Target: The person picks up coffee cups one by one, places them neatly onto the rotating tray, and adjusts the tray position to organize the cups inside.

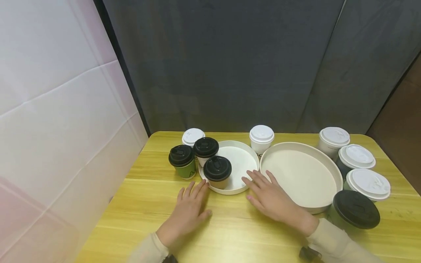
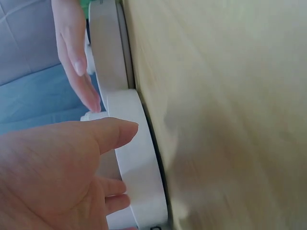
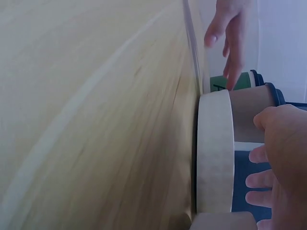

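A small white round tray (image 1: 241, 164) lies on the table between my two hands. A brown cup with a black lid (image 1: 217, 170) stands in its left part, and a white cup with a black lid (image 1: 206, 148) is just behind that one. My left hand (image 1: 187, 212) has its fingers stretched out, fingertips at the tray's front-left rim. My right hand (image 1: 271, 197) reaches with spread fingers to the tray's right edge; whether it touches is unclear. Beside the tray on the left stands a green cup with a black lid (image 1: 182, 162).
A larger cream tray (image 1: 300, 175) adjoins the small one. White-lidded cups stand behind, one at left (image 1: 193, 136) and one in the middle (image 1: 261, 138). Several lidded cups line the right side, the nearest a large black-lidded cup (image 1: 355, 210). A dark curtain (image 1: 230, 65) hangs behind.
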The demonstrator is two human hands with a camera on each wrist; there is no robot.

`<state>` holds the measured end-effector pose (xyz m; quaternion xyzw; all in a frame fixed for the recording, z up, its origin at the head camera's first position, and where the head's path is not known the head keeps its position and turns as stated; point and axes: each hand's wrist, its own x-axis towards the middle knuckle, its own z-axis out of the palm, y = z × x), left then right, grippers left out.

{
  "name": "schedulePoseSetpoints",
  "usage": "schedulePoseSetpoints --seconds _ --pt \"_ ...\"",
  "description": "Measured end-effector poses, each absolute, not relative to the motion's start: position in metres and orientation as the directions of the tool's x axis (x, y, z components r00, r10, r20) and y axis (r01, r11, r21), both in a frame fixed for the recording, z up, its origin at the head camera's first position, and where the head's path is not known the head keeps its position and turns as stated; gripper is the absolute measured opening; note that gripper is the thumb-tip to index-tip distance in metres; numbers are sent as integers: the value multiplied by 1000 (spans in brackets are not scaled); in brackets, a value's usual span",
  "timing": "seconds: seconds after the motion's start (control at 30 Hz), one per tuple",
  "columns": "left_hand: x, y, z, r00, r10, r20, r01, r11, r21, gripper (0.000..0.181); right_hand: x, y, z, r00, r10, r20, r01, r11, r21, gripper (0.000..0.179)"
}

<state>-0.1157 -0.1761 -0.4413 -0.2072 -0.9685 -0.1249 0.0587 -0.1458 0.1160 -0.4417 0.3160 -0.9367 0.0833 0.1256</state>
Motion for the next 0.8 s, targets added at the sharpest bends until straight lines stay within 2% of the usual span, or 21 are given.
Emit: schedulePoseSetpoints --seconds 0.3,0.6,0.8 --pt "-124 -182 -438 -905 390 171 417 892 172 75 -145 110 -444 -760 -589 275 -627 775 -74 55" --pt "-134 -188 -441 -884 418 210 441 894 78 71 -145 106 -446 -728 -614 304 -662 746 -78 55" --pt "-138 -190 -439 -905 385 182 403 912 76 70 -144 104 -447 -730 -619 288 -664 742 -89 55"
